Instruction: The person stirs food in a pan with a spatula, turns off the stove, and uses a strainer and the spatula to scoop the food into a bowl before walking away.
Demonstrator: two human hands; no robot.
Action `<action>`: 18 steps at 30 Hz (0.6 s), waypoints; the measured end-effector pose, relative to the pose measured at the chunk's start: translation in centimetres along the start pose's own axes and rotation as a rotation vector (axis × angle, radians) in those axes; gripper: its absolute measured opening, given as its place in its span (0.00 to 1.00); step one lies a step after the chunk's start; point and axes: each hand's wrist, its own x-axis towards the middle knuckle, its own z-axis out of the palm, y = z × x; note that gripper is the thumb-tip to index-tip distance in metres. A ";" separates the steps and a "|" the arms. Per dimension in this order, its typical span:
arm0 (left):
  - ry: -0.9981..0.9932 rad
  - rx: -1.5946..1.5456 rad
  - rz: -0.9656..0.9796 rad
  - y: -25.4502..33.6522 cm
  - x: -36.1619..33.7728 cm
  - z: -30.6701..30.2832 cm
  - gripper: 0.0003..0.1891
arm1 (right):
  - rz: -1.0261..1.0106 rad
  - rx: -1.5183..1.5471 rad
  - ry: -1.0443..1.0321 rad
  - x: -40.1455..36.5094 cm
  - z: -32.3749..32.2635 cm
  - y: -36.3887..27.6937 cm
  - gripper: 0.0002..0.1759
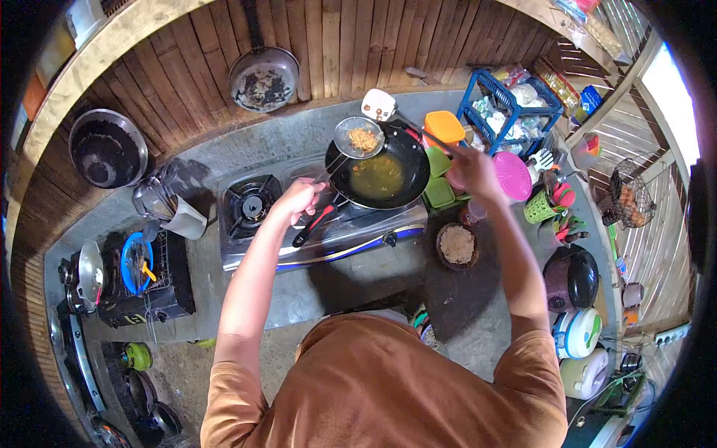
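Our left grip (301,198) pinches the strainer (359,140) above the wok (415,173); our right grip (475,173) wraps a dark handle (435,139).

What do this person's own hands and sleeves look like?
The left hand and right hand are bare, without gloves. The brown sleeves are short, loose and plain, matching the rest of the top. Motion blur and small scale leave any rings impossible to confirm.

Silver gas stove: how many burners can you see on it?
1: the bare black burner on the left side of the silver gas stove. The black round wok covers the right side, so another may be hidden underneath.
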 end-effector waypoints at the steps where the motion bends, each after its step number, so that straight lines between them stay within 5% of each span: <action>1: -0.003 0.001 -0.001 0.0 0.1 0.1 0.11 | -0.164 -0.421 0.116 -0.5 2.4 -0.5 0.21; 8: -0.017 -0.005 -0.031 0.4 0.1 0.2 0.12 | -0.082 -0.175 0.241 -2.0 1.8 -3.3 0.21; 14: 0.008 -0.006 -0.024 0.2 0.3 -0.8 0.12 | 0.339 0.020 -0.035 -0.7 -0.8 -1.0 0.12; 18: 0.007 -0.004 -0.021 0.3 0.3 -1.2 0.12 | 0.318 -0.015 -0.179 -0.7 -1.6 0.5 0.12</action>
